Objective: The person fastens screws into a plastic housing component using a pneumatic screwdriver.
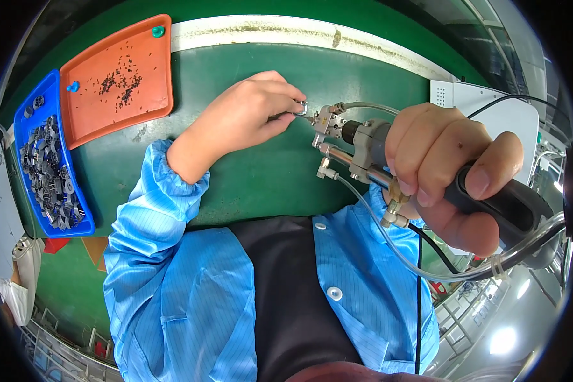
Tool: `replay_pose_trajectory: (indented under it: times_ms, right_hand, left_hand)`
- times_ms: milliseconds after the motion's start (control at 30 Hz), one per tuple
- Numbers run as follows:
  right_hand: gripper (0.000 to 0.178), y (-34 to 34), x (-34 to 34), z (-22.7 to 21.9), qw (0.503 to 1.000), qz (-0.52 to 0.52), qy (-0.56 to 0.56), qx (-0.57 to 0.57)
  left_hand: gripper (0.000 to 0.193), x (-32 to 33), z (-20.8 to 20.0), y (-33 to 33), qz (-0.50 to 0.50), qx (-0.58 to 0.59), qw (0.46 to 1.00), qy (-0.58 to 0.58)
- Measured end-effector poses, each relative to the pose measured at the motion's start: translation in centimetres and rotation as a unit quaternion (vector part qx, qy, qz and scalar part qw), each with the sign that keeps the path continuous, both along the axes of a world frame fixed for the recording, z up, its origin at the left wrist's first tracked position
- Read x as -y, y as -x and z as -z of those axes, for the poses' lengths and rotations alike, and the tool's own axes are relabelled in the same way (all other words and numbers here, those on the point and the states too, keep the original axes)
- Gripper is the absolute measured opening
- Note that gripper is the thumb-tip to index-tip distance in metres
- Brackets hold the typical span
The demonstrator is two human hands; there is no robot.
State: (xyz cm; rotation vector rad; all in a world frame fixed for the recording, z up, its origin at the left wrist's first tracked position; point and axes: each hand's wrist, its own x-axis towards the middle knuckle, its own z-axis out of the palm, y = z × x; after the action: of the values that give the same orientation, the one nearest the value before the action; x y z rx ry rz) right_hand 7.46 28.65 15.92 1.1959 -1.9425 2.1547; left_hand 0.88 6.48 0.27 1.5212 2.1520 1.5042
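My left hand [245, 113] pinches a small silvery part [303, 108] between thumb and fingertips, just above the green table. Most of that part is hidden by the fingers. My right hand [449, 169] is wrapped round the black handle of a power screwdriver [366, 143] with a metal nose, air fittings and clear hoses. The tool's nose points left and its thin tip meets or almost meets the part; contact cannot be made out. Far left, an orange tray [83, 127] carries many tiny black screws [124, 83]. Beside it, a blue tray [86, 228] holds a heap of grey and black parts [48, 172].
A pale strip [254, 33] runs along the table's far edge. On the right stands a white vented box [484, 105]. A clear hose [388, 239] and black cables loop below the tool, near my blue sleeve. The green table [261, 184] lies beneath my hands.
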Motion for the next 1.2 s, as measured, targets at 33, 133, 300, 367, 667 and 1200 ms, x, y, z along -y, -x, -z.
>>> replay_pose_trajectory:
  times_ms: [33,133,300,367,667,1200]
  right_hand:
    - [0.044,0.2,0.0,0.4,1.0,-0.016,0.007,0.005]
    - [0.044,0.2,0.1,0.7,1.0,-0.018,0.014,0.009]
    - [0.044,-0.2,0.2,-0.6,1.0,0.014,-0.001,0.003]
    - [0.044,0.0,0.2,0.1,1.0,0.003,0.008,0.004]
    - [0.044,-0.8,1.2,-1.2,0.998,0.043,0.039,-0.011]
    - [0.051,-1.6,-2.0,-1.0,0.992,0.124,0.028,-0.019]
  left_hand:
    - [0.018,0.3,0.1,-0.1,-0.007,0.0,1.0,0.006]
    - [0.018,0.6,0.3,-0.2,-0.015,0.001,1.0,0.012]
    - [0.018,-0.2,-0.1,0.1,0.004,-0.004,1.0,-0.006]
    - [0.018,0.4,0.2,-0.1,-0.007,-0.014,1.0,0.01]
    - [0.014,0.6,-0.4,0.1,0.001,-0.007,1.0,-0.025]
    - [0.014,14.9,-4.1,3.4,-0.463,-0.174,0.858,0.141]
